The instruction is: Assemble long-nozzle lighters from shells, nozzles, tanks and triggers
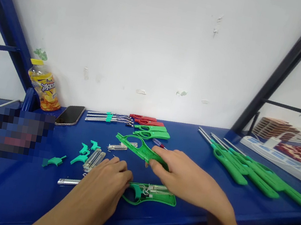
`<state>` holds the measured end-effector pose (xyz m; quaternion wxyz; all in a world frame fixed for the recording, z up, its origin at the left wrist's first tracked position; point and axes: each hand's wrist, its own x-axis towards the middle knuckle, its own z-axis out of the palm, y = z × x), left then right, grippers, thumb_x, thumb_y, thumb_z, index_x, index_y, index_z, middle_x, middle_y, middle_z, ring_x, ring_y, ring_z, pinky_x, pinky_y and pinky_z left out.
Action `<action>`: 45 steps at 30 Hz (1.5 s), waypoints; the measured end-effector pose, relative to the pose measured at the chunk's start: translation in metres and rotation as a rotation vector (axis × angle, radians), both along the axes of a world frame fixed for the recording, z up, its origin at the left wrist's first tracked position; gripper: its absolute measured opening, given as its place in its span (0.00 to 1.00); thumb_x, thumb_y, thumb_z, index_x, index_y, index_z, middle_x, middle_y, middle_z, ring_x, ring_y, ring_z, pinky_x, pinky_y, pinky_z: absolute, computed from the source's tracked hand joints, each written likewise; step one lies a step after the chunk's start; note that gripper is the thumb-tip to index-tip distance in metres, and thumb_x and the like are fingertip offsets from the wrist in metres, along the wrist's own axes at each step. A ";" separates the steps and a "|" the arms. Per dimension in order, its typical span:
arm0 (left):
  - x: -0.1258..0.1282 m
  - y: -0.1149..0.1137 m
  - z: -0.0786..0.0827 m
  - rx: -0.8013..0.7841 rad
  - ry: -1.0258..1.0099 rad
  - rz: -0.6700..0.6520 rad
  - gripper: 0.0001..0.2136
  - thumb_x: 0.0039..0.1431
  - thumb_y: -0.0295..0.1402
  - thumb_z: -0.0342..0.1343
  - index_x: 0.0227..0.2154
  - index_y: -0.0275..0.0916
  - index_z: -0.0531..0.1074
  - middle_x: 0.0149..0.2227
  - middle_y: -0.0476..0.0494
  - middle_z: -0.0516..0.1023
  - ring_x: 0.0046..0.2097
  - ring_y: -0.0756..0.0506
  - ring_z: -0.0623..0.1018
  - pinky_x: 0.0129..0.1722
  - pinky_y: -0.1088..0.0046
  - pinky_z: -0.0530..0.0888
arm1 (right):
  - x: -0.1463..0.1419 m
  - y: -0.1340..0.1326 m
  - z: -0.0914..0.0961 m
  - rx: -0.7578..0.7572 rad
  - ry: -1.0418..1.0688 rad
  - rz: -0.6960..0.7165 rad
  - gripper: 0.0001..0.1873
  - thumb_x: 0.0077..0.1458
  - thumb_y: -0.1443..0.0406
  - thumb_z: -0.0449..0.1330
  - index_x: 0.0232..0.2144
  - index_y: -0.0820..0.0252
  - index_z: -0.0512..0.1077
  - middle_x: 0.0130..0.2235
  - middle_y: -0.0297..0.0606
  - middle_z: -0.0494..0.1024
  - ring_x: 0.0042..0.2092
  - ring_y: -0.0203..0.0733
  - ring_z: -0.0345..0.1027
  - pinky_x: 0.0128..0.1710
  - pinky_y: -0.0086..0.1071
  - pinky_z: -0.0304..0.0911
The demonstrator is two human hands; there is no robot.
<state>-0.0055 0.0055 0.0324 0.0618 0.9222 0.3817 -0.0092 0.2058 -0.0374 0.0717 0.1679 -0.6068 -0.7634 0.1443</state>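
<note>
In my right hand (pixel 173 171) is a green lighter casing half (pixel 143 151), pinched between thumb and fingers and tilted above the table. Below it lies the other casing half (pixel 157 197) of a long-reach gas lighter, inner side up. It holds a clear fuel tank (pixel 158 188), wires and a teal trigger (pixel 137 191). My left hand (pixel 111 179) has its fingers curled over this lighter's neck, hiding that part. The lighter's metal tube (pixel 68 182) sticks out to the left. Loose teal triggers (pixel 79 159) and clear fuel tanks (pixel 94 160) lie beyond my left hand.
Red casing halves (pixel 148 122), green ones (pixel 152 134), metal tubes (pixel 108 119) and a screwdriver (pixel 159 143) lie farther back. Several green lighters (pixel 246 164) rest at right, near a power strip (pixel 278 160). A phone (pixel 70 115) and a drink bottle (pixel 45 86) are at left.
</note>
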 end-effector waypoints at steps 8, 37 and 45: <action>-0.030 0.004 0.009 0.370 -0.459 0.014 0.13 0.73 0.28 0.48 0.38 0.42 0.78 0.39 0.43 0.80 0.42 0.38 0.79 0.41 0.59 0.75 | 0.018 -0.007 -0.002 -0.010 0.062 0.049 0.30 0.78 0.47 0.39 0.41 0.50 0.76 0.37 0.32 0.81 0.40 0.45 0.74 0.43 0.39 0.63; -0.031 0.008 -0.001 0.028 -0.107 0.033 0.12 0.68 0.24 0.54 0.39 0.44 0.83 0.42 0.43 0.84 0.47 0.37 0.81 0.57 0.51 0.72 | 0.018 -0.015 -0.011 -0.189 -0.157 0.113 0.14 0.58 0.57 0.74 0.44 0.51 0.77 0.42 0.32 0.77 0.47 0.48 0.71 0.43 0.36 0.57; -0.027 0.009 0.002 -0.011 -0.024 0.067 0.11 0.65 0.24 0.56 0.39 0.43 0.83 0.44 0.42 0.84 0.49 0.36 0.81 0.51 0.56 0.74 | 0.012 -0.013 -0.013 -0.214 -0.162 0.094 0.15 0.56 0.60 0.76 0.43 0.52 0.77 0.43 0.32 0.77 0.47 0.48 0.71 0.43 0.36 0.57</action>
